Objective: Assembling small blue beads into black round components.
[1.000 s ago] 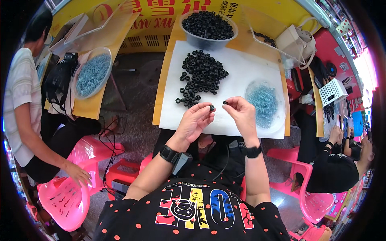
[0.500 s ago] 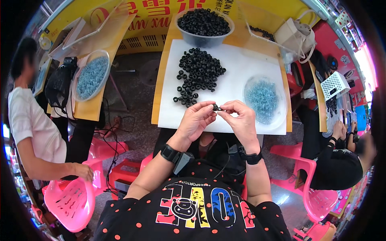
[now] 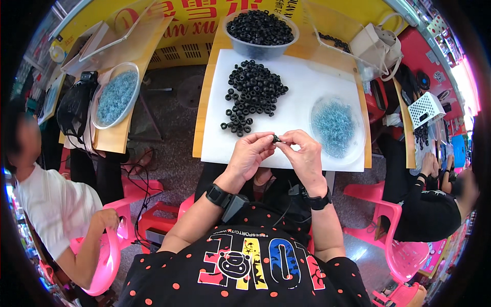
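Note:
Over the near edge of the white sheet (image 3: 291, 92), my left hand (image 3: 248, 156) pinches a small black ring-shaped piece (image 3: 276, 138) between thumb and fingertips. Opposite it, my right hand (image 3: 306, 156) is closed at the same piece, its thumb and index fingertip against it. Whether the right fingers also hold a tiny second part cannot be made out. Beyond my left hand lies a loose pile of black ring-shaped pieces (image 3: 255, 89). To the right of my right hand, a clear round tray (image 3: 363, 134) holds many tiny translucent blue pieces (image 3: 332, 125).
A clear tub (image 3: 261, 52) full of black rings stands at the table's far end. Left, a second table (image 3: 115, 145) bears another tray of blue pieces (image 3: 118, 97). A seated person (image 3: 61, 199) is at left, another (image 3: 424, 204) at right. Pink chairs (image 3: 105, 261) flank me.
My fingertips have drawn closer together around the black piece, the right hand shifting slightly left. The person at left has leaned nearer, the arm bending on the chair.

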`<action>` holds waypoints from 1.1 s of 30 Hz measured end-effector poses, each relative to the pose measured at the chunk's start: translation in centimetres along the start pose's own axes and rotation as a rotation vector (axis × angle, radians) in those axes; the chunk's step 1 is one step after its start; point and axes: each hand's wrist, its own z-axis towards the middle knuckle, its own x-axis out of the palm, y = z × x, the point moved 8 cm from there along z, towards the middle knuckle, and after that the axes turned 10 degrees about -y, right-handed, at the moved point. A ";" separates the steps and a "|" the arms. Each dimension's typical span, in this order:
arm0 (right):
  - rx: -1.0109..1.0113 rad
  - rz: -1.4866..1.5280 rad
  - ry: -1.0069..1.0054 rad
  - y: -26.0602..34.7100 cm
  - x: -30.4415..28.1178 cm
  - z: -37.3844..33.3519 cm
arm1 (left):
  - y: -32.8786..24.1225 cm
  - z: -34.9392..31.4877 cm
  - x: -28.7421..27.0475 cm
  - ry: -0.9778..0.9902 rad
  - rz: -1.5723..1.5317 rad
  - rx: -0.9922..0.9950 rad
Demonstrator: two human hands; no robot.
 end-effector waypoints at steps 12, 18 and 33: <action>0.088 0.039 -0.005 -0.5 0.2 -1.1 | 0.6 -0.3 -0.2 0.021 -0.025 -0.051; 0.301 0.173 -0.010 -3.0 0.5 -2.3 | 0.9 -0.2 -0.8 -0.036 -0.028 -0.063; 0.202 0.051 -0.025 -1.7 -0.2 -1.9 | 1.2 -0.5 -0.8 -0.045 0.001 -0.054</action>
